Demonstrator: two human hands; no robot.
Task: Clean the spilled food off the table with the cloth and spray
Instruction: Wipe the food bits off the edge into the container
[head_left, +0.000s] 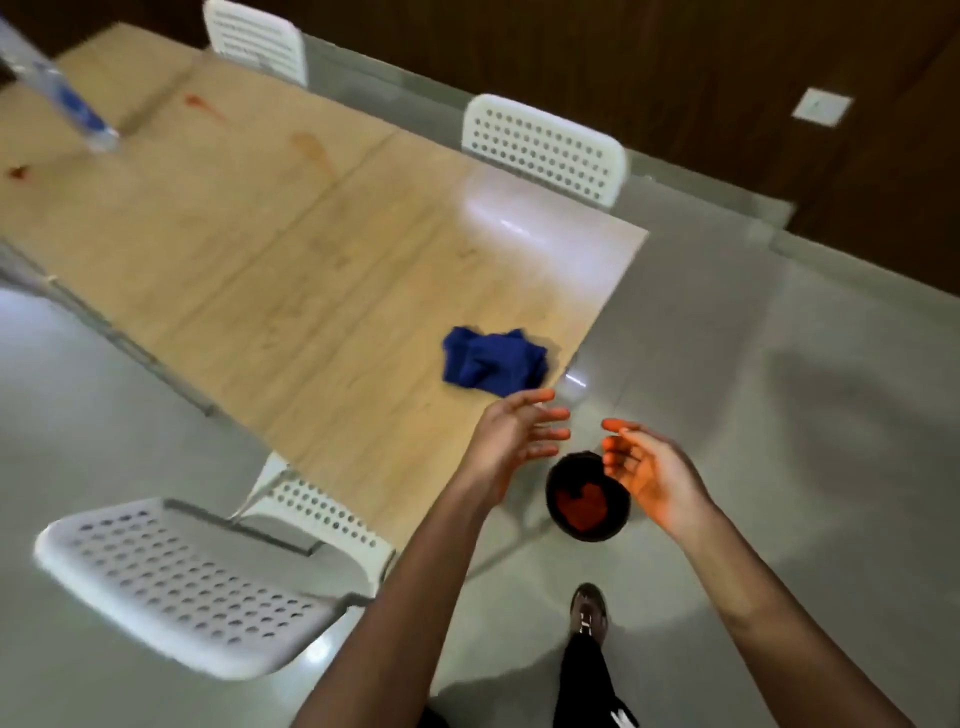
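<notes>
A crumpled blue cloth (493, 364) lies near the corner of the wooden table (291, 270). A clear spray bottle with a blue label (67, 98) stands at the table's far left. Red-orange smears (205, 106) and a darker red spot (18, 172) mark the tabletop near the bottle. My left hand (511, 441) hovers just past the table's edge, below the cloth, fingers spread and holding nothing. My right hand (649, 473) is open beside it, palm facing in, its fingers stained orange. Both hands hang above a small black bin (587, 499) on the floor with red food inside.
A white perforated chair (197, 582) stands at the table's near side, left of my arm. Two more white chairs (545, 145) are on the far side. My shoe (588, 613) is on the grey floor below the bin. Dark wood wall behind.
</notes>
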